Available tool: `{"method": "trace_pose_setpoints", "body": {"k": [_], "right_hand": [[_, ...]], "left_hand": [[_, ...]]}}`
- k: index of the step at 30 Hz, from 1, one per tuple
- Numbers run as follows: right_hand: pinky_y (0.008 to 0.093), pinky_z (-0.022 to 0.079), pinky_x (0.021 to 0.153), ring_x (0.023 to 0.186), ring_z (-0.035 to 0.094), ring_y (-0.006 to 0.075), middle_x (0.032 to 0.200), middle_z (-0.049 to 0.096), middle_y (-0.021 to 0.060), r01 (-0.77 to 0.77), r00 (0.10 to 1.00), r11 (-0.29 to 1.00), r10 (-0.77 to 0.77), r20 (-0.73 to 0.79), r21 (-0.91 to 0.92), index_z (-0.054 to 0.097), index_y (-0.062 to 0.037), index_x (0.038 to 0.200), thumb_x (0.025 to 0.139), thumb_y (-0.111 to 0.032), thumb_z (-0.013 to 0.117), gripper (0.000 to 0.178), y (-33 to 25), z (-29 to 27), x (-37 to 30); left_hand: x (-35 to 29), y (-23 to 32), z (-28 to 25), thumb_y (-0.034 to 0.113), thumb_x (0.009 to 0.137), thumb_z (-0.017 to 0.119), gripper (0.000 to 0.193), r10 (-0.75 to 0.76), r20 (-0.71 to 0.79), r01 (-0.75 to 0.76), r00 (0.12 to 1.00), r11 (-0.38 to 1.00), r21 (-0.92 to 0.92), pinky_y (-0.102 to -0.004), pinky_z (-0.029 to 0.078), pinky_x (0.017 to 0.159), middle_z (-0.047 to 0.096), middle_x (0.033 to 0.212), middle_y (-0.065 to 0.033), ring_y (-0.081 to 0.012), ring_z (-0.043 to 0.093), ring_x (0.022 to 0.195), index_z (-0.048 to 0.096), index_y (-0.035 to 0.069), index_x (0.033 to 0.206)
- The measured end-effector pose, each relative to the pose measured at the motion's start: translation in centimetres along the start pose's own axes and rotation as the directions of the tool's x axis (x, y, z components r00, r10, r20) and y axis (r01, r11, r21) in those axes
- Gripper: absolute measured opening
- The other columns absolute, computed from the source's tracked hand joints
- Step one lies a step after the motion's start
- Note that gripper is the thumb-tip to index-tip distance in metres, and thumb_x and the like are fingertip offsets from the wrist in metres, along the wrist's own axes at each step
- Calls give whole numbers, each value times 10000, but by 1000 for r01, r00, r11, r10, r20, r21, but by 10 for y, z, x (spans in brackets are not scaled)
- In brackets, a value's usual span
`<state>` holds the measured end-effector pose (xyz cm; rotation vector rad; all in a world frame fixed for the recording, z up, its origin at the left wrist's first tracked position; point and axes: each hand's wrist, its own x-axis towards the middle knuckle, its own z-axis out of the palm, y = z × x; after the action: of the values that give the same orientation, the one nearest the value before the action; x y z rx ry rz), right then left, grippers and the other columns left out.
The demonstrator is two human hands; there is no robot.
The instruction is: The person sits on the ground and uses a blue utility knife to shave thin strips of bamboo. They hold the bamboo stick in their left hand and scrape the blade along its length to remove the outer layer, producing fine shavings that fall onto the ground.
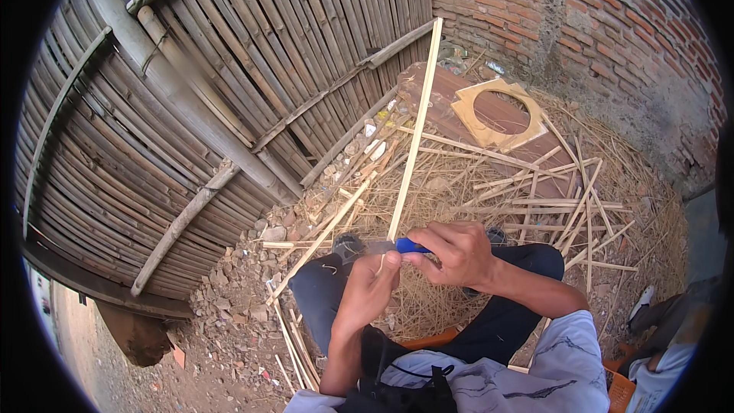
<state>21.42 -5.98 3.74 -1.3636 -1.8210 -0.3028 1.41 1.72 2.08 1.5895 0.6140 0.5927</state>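
A long pale bamboo strip [418, 124] slants up and away from me, its near end between my hands. My left hand [365, 291] is closed around that near end, thumb uppermost. In my right hand [456, 251] is a knife with a blue handle [410, 245], gripped with the fingers curled round it. The blade [379, 246] points left and lies across the strip, just above my left thumb. Where exactly the edge meets the strip is too small to tell. Thin shavings [413, 291] cover the ground between my knees.
Several cut strips [573, 203] lie crisscrossed at the right, and more [294, 348] at the left. A brown board [432, 103] bears a cardboard piece with a round hole [466, 111]. A bamboo wall [252, 53] and a brick wall [634, 53] stand close. Another person [673, 336] is at the right edge.
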Motion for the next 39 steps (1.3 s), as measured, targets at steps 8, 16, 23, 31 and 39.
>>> {"method": "trace_pose_setpoints", "body": {"k": [8, 16, 23, 31, 39], "right_hand": [[355, 556, 546, 629, 734, 231, 820, 755, 78, -32, 998, 996, 26, -65, -84, 767, -70, 1037, 967, -336, 818, 279, 7, -7, 3], [368, 600, 606, 699, 780, 282, 905, 800, 147, -213, 961, 970, 188, -203, -113, 776, 0, 1052, 956, -256, 844, 281, 51, -40, 15], [371, 593, 616, 692, 774, 288, 914, 805, 153, -224, 955, 970, 199, -219, -97, 786, -4, 1060, 974, -298, 826, 310, 68, -41, 16], [370, 553, 619, 664, 742, 274, 865, 790, 157, -370, 886, 917, 300, -352, -149, 789, -21, 1100, 1022, -347, 769, 335, 111, -60, 31], [383, 501, 632, 648, 679, 226, 783, 746, 133, -653, 749, 741, 604, -271, -155, 759, -64, 1183, 1052, -375, 720, 340, 132, -86, 29]], "left_hand": [[-6, -5, -3, 463, 1181, 497, 596, -47, 4, 47, 999, 998, 35, -305, 355, 548, 469, 649, 42, -69, 419, 616, 542, 49, 755], [-35, -31, -6, 429, 1183, 521, 593, -126, 67, 122, 990, 991, 57, -319, 366, 551, 444, 636, 41, -81, 401, 619, 531, 46, 730], [-48, -27, -19, 420, 1195, 483, 598, -233, 89, 219, 969, 966, 141, -310, 364, 560, 442, 639, 39, -81, 400, 621, 519, 52, 724], [-61, -42, -35, 378, 1210, 442, 594, -267, 170, 250, 949, 961, 116, -295, 376, 577, 493, 640, 19, -87, 428, 617, 538, 57, 720], [-68, -51, -47, 405, 1170, 555, 499, -258, -25, 258, 966, 950, 176, -330, 400, 594, 503, 672, 2, -101, 448, 651, 642, 7, 883]]}}
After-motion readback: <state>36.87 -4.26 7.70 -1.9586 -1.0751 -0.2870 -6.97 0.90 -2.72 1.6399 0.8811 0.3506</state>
